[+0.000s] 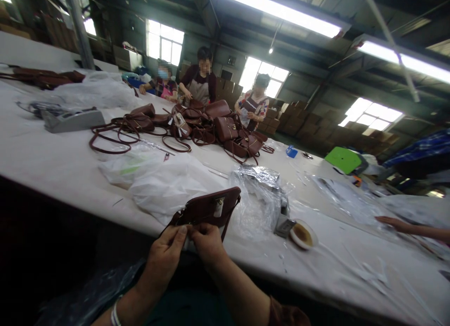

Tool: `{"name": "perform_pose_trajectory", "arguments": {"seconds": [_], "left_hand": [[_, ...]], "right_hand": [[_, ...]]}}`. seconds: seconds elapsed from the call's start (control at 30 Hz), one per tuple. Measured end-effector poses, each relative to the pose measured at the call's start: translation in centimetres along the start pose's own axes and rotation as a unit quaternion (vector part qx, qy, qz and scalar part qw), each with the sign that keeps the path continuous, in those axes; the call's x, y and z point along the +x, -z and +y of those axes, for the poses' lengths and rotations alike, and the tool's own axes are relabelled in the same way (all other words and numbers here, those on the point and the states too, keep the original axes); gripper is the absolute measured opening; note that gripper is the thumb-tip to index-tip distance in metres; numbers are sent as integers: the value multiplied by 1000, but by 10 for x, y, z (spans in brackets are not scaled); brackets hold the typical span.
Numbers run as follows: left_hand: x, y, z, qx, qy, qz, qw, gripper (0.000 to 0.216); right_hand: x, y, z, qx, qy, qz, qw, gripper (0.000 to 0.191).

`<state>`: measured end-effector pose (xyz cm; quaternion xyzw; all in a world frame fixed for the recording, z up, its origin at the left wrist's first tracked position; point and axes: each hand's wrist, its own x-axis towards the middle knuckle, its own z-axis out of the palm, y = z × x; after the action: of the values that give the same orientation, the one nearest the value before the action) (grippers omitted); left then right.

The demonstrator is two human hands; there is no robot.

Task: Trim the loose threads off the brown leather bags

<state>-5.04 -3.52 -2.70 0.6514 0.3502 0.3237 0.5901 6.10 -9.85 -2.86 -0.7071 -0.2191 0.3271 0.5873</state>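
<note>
At the table's near edge a small dark brown shoulder bag [211,208] is tilted up, with its strap hanging at the right side and a pale tag on its face. My left hand [168,249] pinches at the bag's lower near edge, thumb on top. Right beside it, my right hand [206,241] is closed with bent fingers at the same edge. The fingertips of both hands nearly meet. Exactly which part of the bag they grip is hidden, and a bit of something white shows below them.
Behind the bag lie white plastic bags [172,183] and clear wrapping [255,199]. A tape roll [303,235] sits to the right, a grey tape dispenser [73,120] far left. Brown bags [225,124] are heaped mid-table. Several co-workers stand around; one's hand [395,224] reaches in from the right.
</note>
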Motion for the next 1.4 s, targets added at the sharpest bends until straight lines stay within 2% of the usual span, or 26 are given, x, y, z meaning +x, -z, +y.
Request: {"name": "perform_pose_trajectory", "arguments": {"seconds": [0.1, 0.23, 0.33, 0.47, 0.53, 0.6, 0.7, 0.77, 0.87, 1.03, 1.17, 1.3, 1.4], "left_hand": [[-3, -2, -12, -55, 84, 22, 995, 41], [-2, -5, -17, -60, 162, -26, 985, 49], [0, -4, -12, -13, 141, -38, 989, 48], [5, -1, -7, 32, 110, -21, 993, 45], [7, -1, -6, 46, 112, -17, 993, 43], [8, -1, -4, 57, 112, -15, 992, 40], [9, -1, 0, 51, 107, -10, 993, 35], [8, -2, 4, 36, 113, -5, 993, 33], [6, -3, 8, 17, 119, 1, 993, 29], [5, -3, 5, -13, 133, -14, 991, 31], [6, -6, -1, -56, 160, -18, 985, 35], [4, -11, 0, -157, 204, -17, 966, 40], [1, -12, 3, -231, 246, -27, 941, 41]], "right_hand": [[-1, 0, 3, 33, -9, -6, 999, 21], [3, 2, 9, 22, -16, 5, 1000, 23], [5, 4, 11, 31, -20, -23, 999, 26], [5, 10, 10, 30, -17, -82, 996, 25], [4, 15, 7, 6, -14, -120, 993, 22], [2, 20, 1, -52, 22, -132, 990, 22], [-2, 25, -13, -152, 120, -87, 977, 23], [-2, 24, -22, -191, 150, -45, 969, 21], [3, 18, -30, -233, 142, -14, 962, 16], [11, 14, -25, -232, 140, -45, 962, 20], [6, 17, -20, -224, 145, -26, 964, 20], [-2, 15, -12, -210, 140, 4, 968, 20], [-4, 10, -3, -145, 96, 17, 985, 18]]}}
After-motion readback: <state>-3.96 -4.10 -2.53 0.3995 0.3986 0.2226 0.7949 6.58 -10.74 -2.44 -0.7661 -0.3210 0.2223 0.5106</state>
